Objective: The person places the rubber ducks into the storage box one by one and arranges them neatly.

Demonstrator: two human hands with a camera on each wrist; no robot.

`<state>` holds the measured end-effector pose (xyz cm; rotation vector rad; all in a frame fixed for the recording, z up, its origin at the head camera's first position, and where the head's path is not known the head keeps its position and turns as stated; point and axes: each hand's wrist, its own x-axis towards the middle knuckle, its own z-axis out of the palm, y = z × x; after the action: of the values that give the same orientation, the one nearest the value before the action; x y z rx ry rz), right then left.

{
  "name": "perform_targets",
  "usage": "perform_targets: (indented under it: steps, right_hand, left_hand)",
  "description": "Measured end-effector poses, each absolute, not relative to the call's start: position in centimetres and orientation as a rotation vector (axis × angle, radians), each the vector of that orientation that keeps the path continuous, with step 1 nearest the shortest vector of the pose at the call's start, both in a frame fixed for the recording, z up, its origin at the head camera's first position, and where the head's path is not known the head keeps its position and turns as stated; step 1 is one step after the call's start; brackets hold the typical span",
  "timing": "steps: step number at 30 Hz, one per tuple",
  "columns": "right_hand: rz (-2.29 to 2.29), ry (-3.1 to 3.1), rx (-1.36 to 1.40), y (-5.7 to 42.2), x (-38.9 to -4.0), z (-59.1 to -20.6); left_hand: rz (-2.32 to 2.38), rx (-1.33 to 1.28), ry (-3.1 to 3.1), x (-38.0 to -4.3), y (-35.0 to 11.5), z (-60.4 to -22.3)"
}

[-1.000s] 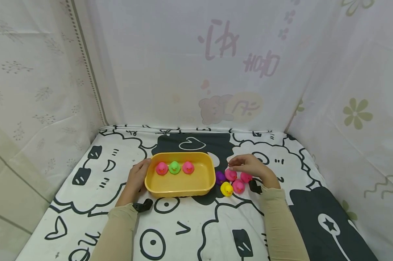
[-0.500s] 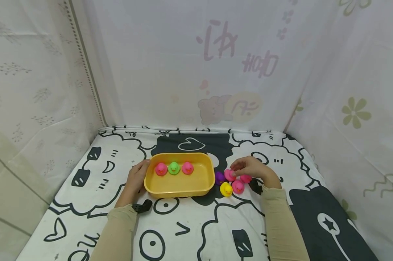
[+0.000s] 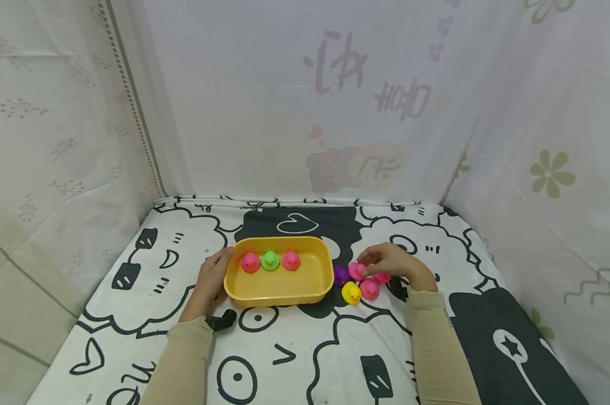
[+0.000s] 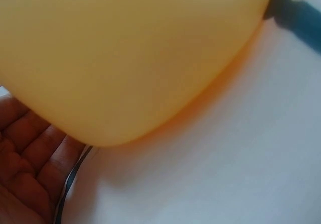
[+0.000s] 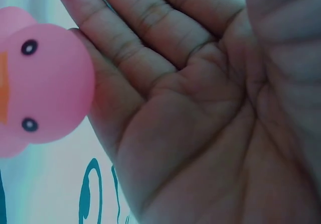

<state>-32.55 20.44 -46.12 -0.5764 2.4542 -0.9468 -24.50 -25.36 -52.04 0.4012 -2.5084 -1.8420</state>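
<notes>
My left hand rests at the left end of a yellow plastic tray; the left wrist view shows its fingers fairly straight along the tray's outer wall. Inside the tray sit a pink rubber duck, a green one and another pink one in a row. To the right of the tray, my right hand pinches a pink rubber duck between thumb and fingers. In the right wrist view a different pink duck lies beside the palm.
Close around the held duck are a purple duck, a yellow duck and a pink duck. Under everything lies a black-and-white cartoon cloth. Pale patterned curtains hang behind and at both sides.
My right hand has come down slightly onto the rear pink duck, and its thumb and fingers have closed on it. The left hand and tray stay in place.
</notes>
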Motion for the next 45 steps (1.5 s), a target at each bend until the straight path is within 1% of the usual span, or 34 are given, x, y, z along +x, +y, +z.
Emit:
perform_targets:
  steps: [8,45]
  right_hand:
    - [-0.965,2.439,-0.575,20.6,-32.36,-46.29]
    - [-0.983,2.486,-0.662,20.81,-33.07,-47.13]
  left_hand:
    - [-1.712,0.348,-2.522,-24.37,-25.25,-52.02]
    - [-1.74,0.388,-2.553,-24.47,-25.24,-51.8]
